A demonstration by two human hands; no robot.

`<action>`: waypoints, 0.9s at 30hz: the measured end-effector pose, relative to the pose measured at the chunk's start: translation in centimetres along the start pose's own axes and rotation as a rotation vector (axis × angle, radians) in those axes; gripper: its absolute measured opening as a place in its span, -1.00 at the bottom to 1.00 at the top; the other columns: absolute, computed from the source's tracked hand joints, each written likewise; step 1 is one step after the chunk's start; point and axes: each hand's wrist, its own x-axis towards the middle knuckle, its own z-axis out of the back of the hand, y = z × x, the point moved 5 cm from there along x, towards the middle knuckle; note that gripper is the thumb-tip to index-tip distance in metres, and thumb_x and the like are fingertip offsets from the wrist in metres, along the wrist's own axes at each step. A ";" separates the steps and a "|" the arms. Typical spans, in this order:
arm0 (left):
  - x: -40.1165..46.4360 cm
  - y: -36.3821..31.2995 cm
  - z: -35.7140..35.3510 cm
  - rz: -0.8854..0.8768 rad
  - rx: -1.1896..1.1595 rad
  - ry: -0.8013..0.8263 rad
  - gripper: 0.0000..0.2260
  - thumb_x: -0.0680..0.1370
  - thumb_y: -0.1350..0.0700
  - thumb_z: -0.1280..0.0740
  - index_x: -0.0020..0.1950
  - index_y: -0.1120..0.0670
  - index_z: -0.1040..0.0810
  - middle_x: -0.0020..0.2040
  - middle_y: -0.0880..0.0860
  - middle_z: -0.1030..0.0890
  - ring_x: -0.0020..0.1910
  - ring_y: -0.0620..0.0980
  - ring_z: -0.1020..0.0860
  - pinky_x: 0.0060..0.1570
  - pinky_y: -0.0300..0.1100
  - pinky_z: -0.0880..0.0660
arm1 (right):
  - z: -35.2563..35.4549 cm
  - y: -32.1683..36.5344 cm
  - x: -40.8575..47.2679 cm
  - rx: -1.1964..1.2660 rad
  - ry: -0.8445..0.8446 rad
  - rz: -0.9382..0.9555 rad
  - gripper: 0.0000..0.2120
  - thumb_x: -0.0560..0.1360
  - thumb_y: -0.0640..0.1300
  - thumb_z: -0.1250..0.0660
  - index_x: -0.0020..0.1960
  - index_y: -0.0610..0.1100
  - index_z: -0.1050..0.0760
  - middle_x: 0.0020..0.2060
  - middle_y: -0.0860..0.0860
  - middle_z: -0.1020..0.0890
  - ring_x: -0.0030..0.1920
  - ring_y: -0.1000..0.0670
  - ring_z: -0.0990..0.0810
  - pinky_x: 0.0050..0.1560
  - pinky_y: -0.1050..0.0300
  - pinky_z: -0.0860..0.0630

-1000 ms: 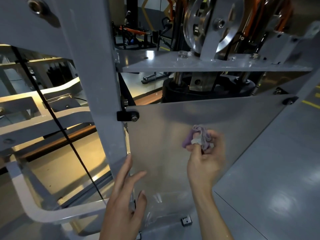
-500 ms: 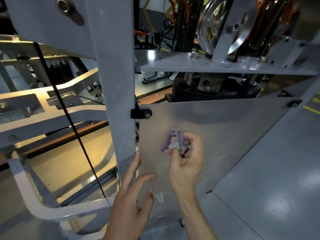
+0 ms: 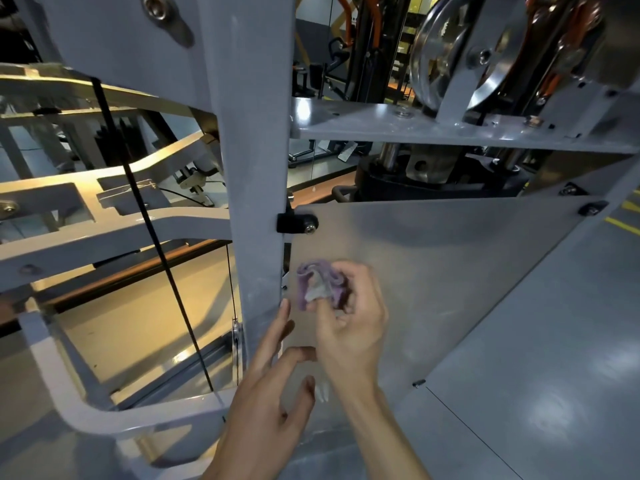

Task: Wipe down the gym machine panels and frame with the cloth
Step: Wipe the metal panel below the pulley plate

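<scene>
**Cloth held against machine panel**

The fingers (image 3: pixel 320 308) of the right hand (image 3: pixel 349 327) are clenched round a bunched purple cloth (image 3: pixel 320 282), which is pressed to the brushed metal panel (image 3: pixel 433 271) near its left edge. The left hand (image 3: pixel 266 410) is held released, its fingertips touching the grey frame upright (image 3: pixel 256 168). A black bracket (image 3: pixel 294 223) is fixed above the cloth, and a pulley wheel (image 3: pixel 446 53) is mounted overhead.

Glossy grey floor (image 3: pixel 540 386) (yellow-lined), grey machine frame (image 3: pixel 256 161) standing
</scene>
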 end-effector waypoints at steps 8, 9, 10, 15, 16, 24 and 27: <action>-0.1 0.1 0.3 -0.004 -0.018 0.011 -0.62 0.55 0.19 -0.45 0.02 -0.30 -0.44 0.65 -0.34 0.02 0.58 -0.31 -0.16 0.35 -0.34 -0.24 | -0.5 0.5 -0.7 -0.207 0.045 0.155 -0.61 0.32 -0.47 -0.43 0.08 -0.17 -0.59 -0.09 -0.02 -0.53 -0.16 0.17 -0.52 -0.18 0.30 -0.48; -0.1 0.0 0.3 -0.008 -0.017 0.016 -0.62 0.55 0.19 -0.45 0.01 -0.30 -0.44 0.65 -0.34 0.03 0.58 -0.31 -0.15 0.36 -0.33 -0.25 | -0.5 0.4 -0.9 -0.210 0.064 0.161 -0.59 0.32 -0.47 -0.44 0.09 -0.15 -0.59 -0.09 -0.02 -0.53 -0.17 0.16 -0.54 -0.19 0.24 -0.51; -0.1 0.0 0.3 -0.010 -0.018 0.021 -0.63 0.54 0.19 -0.46 0.01 -0.29 -0.45 0.65 -0.33 0.04 0.59 -0.31 -0.15 0.38 -0.27 -0.27 | -0.5 0.6 -0.8 -0.210 0.071 0.170 -0.60 0.32 -0.47 -0.44 0.09 -0.14 -0.59 -0.10 -0.01 -0.54 -0.18 0.14 -0.55 -0.19 0.19 -0.52; 0.0 0.1 0.2 -0.023 -0.019 0.029 -0.69 0.55 0.20 -0.45 0.09 -0.22 -0.53 0.67 -0.28 0.06 0.60 -0.27 -0.14 0.41 -0.16 -0.31 | -0.7 3.0 1.3 -0.183 0.029 0.270 -0.70 0.37 -0.40 -0.41 0.08 -0.21 -0.62 -0.10 -0.03 -0.52 -0.20 0.12 -0.52 -0.21 0.27 -0.49; 0.0 0.2 0.1 -0.023 -0.019 0.034 -0.69 0.55 0.20 -0.45 0.08 -0.22 -0.53 0.67 -0.29 0.07 0.60 -0.28 -0.13 0.39 -0.22 -0.29 | -0.7 2.7 1.0 -0.191 0.030 0.262 -0.70 0.37 -0.41 -0.41 0.07 -0.21 -0.62 -0.11 -0.02 -0.51 -0.20 0.12 -0.51 -0.21 0.28 -0.48; 0.0 0.4 0.1 -0.024 -0.009 0.049 -0.68 0.55 0.18 -0.46 0.02 -0.26 -0.49 0.66 -0.31 0.09 0.59 -0.32 -0.13 0.35 -0.30 -0.27 | -0.6 1.6 0.4 -0.148 0.027 0.139 -0.69 0.35 -0.42 -0.44 0.04 -0.16 -0.61 -0.11 0.01 -0.55 -0.16 0.10 -0.56 -0.18 0.18 -0.52; 0.1 0.4 0.1 -0.032 -0.030 0.044 -0.62 0.54 0.21 -0.46 0.00 -0.29 -0.46 0.67 -0.28 0.05 0.59 -0.28 -0.17 0.36 -0.19 -0.33 | -0.8 1.5 0.4 -0.127 0.020 0.119 -0.73 0.35 -0.35 -0.39 0.04 -0.17 -0.59 -0.10 0.01 -0.54 -0.14 0.12 -0.54 -0.14 0.30 -0.45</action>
